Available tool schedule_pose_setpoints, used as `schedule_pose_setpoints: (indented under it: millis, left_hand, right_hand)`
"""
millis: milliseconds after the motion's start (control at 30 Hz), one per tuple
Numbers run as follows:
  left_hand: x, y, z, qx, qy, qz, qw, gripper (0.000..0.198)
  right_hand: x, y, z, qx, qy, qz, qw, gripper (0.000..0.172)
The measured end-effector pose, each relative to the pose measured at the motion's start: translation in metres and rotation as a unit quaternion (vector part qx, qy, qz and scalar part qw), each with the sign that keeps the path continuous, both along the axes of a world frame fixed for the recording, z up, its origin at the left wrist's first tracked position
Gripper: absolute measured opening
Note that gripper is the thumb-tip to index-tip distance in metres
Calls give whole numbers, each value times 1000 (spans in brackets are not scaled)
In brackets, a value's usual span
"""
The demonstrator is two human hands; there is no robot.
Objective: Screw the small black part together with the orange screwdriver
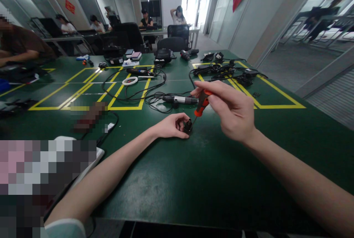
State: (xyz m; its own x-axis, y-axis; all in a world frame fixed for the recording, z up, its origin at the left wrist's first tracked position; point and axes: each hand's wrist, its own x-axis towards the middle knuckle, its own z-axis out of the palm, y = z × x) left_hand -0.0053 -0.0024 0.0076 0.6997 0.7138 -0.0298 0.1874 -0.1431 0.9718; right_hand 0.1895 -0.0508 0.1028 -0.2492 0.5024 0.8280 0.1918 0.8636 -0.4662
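My left hand rests on the green table, fingers curled round a small black cylindrical part that stands on the surface. My right hand pinches a screwdriver with an orange and black handle, held upright and slightly tilted. Its thin shaft points down to the top of the black part. Both forearms reach in from the near edge.
A silver and black rotary tool with tangled black cables lies just behind my hands. Yellow tape lines mark the table. Chargers and cables lie at the back right, a white ring and boxes further back. Several people sit at far desks.
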Motion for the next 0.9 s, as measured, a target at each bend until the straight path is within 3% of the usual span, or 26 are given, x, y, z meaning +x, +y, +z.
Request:
schedule_pose_setpoints:
  millis: [267,433,667,900]
  left_hand:
    - [0,-1,0,10,13,5,1000,44]
    - [0,-1,-1,11,17,13,1000,45]
    - [-1,-1,2,14,35,19,999,47]
    - [-2,0,1,21,33,22,999,46]
  right_hand:
    - [3,1,8,34,-21,-67,997,23]
    - [8,0,17,27,-68,-39,997,33]
    - [8,-3,23,27,-76,-44,996,18]
    - [9,-5,30,41,-108,-16,993,28]
